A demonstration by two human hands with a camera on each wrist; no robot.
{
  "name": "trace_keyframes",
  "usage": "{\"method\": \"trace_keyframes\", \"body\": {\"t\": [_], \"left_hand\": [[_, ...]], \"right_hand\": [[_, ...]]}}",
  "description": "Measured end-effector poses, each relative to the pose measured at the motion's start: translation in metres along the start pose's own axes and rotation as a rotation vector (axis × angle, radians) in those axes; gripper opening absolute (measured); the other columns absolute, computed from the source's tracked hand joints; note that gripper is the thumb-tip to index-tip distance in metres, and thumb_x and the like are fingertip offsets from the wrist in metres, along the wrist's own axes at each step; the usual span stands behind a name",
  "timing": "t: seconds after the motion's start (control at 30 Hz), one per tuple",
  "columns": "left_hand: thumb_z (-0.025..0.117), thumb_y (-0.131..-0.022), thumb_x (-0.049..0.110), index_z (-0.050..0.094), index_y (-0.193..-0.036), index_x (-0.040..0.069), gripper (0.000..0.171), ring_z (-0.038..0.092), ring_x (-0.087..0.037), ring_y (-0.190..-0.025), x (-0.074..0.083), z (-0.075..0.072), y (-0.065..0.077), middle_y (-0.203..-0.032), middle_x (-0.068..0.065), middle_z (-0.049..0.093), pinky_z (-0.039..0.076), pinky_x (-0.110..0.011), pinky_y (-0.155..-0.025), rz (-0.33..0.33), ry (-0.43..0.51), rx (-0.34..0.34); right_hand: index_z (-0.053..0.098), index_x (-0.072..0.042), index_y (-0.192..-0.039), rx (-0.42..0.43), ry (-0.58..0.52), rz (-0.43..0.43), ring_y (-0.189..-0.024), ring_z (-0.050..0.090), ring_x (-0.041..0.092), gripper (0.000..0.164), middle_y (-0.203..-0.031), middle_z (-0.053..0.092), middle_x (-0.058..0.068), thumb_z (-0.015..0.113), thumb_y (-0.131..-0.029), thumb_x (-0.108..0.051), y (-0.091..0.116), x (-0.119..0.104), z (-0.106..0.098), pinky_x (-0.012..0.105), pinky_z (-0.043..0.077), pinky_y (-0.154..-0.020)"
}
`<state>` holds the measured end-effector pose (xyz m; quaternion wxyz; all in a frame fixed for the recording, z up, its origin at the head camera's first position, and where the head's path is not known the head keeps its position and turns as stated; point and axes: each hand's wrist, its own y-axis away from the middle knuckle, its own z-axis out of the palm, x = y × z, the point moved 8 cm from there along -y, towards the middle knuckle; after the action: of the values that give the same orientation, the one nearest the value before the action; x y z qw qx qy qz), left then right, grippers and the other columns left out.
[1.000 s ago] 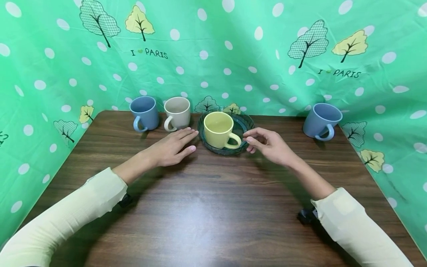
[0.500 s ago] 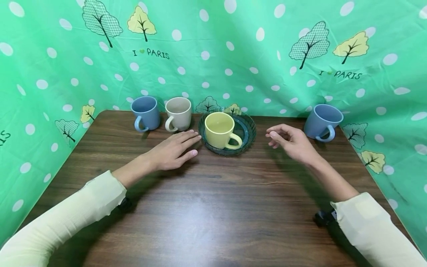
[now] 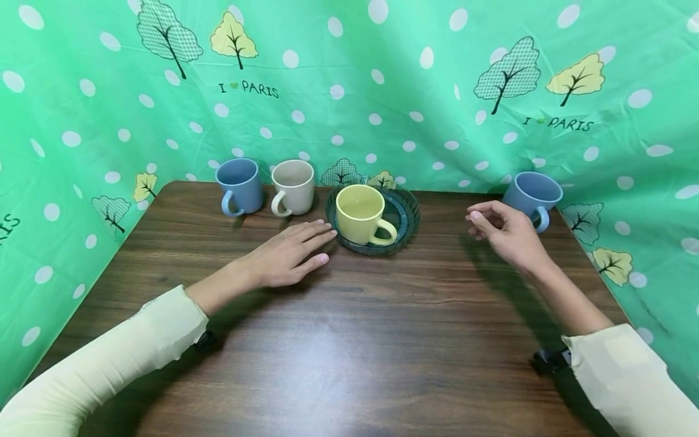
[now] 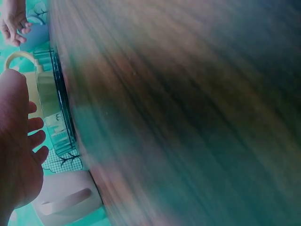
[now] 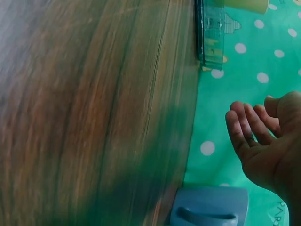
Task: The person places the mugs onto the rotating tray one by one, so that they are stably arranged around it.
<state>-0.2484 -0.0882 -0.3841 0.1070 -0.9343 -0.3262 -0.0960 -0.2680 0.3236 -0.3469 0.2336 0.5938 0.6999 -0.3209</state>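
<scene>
yellow mug (image 3: 358,212) sits in glass dish (image 3: 405,213); our right hand (image 3: 505,233) nears blue mug (image 3: 531,191), fingers loose, empty; left hand (image 3: 286,252) flat on table (image 3: 349,340).

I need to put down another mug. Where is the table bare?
Bare: the table front between both sleeves, and the gap between the glass dish and the right hand. Crowded: the back edge, from the left blue mug and beige mug to the dish.
</scene>
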Motion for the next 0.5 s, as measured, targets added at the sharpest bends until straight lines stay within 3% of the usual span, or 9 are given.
{"method": "trace_keyframes", "body": {"t": [0.5], "left_hand": [[0.051,-0.121,0.039,0.047,-0.172,0.007,0.061,0.037,-0.04,-0.171,0.013,0.006,0.0,-0.179,-0.018,0.046,0.032,-0.063,-0.14,0.022,0.018,-0.05]], "right_hand": [[0.067,0.005,-0.143,0.109,-0.006,0.053,-0.081,0.072,-0.013,0.04,-0.096,0.064,-0.042,0.063,-0.118,-0.026,0.006,0.025,-0.031,0.01,0.061,-0.071]]}}
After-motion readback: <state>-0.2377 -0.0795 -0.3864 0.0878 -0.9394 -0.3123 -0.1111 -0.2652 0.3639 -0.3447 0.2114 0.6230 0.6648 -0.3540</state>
